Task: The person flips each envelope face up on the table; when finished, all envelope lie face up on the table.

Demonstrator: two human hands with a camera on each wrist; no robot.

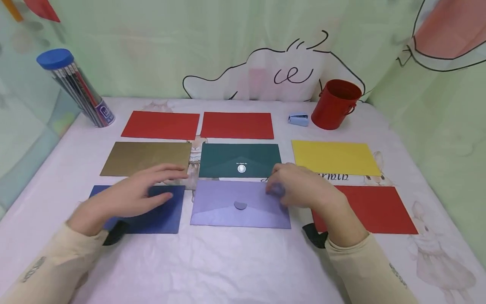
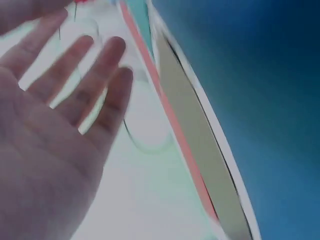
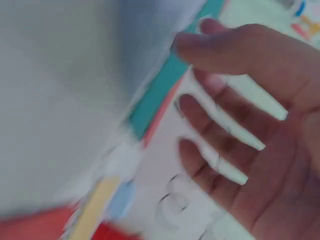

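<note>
Head view overhead; wrist views close, palm-side.

The left hand (image 1: 130, 196) covers the top of the dark blue envelope (image 1: 159, 217). The right hand (image 1: 303, 188) hides the right top corner of the purple envelope (image 1: 235, 204) and a part of the red envelope (image 1: 379, 209). Both wrist views are blurred by motion; whether the fingers touch the paper is not clear.
</note>
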